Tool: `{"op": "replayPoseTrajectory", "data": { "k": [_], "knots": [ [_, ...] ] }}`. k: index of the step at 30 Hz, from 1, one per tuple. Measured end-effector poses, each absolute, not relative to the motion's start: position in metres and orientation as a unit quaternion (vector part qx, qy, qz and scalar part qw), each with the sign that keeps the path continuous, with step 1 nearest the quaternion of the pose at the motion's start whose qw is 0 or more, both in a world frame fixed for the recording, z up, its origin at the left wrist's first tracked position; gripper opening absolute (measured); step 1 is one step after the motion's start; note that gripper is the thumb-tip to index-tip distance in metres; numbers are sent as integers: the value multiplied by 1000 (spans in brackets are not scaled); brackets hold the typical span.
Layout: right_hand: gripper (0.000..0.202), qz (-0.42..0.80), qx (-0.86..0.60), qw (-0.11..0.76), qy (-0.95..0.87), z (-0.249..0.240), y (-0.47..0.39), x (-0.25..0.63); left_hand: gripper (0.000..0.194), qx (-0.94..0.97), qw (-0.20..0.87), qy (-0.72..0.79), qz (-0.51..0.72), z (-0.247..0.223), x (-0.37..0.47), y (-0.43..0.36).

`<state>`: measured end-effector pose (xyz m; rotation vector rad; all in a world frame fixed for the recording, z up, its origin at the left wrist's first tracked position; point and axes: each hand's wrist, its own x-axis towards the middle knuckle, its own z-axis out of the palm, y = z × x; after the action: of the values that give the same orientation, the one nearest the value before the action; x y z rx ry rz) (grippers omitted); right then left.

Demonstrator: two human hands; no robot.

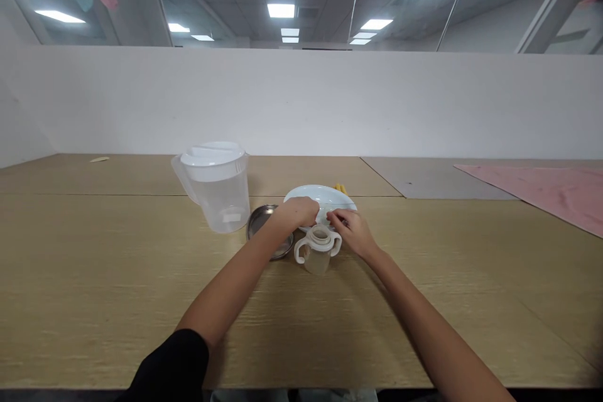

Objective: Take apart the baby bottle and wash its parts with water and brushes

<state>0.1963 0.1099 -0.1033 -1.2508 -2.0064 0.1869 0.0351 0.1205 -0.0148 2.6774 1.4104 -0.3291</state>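
Observation:
A small two-handled cup (318, 250) stands uncapped on the wooden table (117, 276). Just behind it lies a white plate (325, 196) with something yellow (340, 188) at its far edge. My left hand (301, 211) is curled over the plate's near rim, fingers closed; whether it grips something small is unclear. My right hand (352, 230) hovers beside the cup's right handle, its fingertips pinched together near my left hand; any item between them is too small to see. A round metal lid (264, 233) lies flat under my left wrist.
A translucent plastic pitcher (215, 186) with a white lid stands left of the plate. A pink mat (546, 191) covers the table's far right, next to a grey board (424, 176). A white partition wall (301, 100) runs behind the table.

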Motion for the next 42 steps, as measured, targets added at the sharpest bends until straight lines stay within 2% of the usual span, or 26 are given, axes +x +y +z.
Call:
{"op": "replayPoseTrajectory", "data": {
  "k": [6,10,13,16,21,25,29,34,37,40,42],
  "knots": [
    [42,67,-492,404,-768,-108,110,194,17,879,81,454,-123,-19,39,123],
    [31,112,-495,476,-718,-112,112,192,21,877,95,457,-118,-22,38,129],
    [33,103,-521,537,-655,-114,114,194,23,878,98,455,-108,-26,37,133],
    [38,64,-530,558,-635,-113,118,198,24,882,99,450,-100,-28,35,137],
    [42,76,-518,497,-692,-109,120,200,28,881,93,458,-70,-22,28,143],
    [31,89,-491,447,-743,-105,116,199,26,866,79,489,-59,-17,18,148],
    [18,100,-483,462,-738,-105,113,200,30,847,67,523,-68,-16,8,155],
    [17,75,-509,506,-692,-111,117,200,31,831,54,548,-82,-13,4,154],
    [13,54,-513,493,-701,-113,119,200,29,823,45,560,-87,-10,4,151],
    [21,57,-512,430,-741,-114,119,200,30,810,42,578,-91,-8,2,149],
    [28,33,-500,419,-757,-113,119,202,33,801,42,590,-92,-7,0,149]
  ]
}}
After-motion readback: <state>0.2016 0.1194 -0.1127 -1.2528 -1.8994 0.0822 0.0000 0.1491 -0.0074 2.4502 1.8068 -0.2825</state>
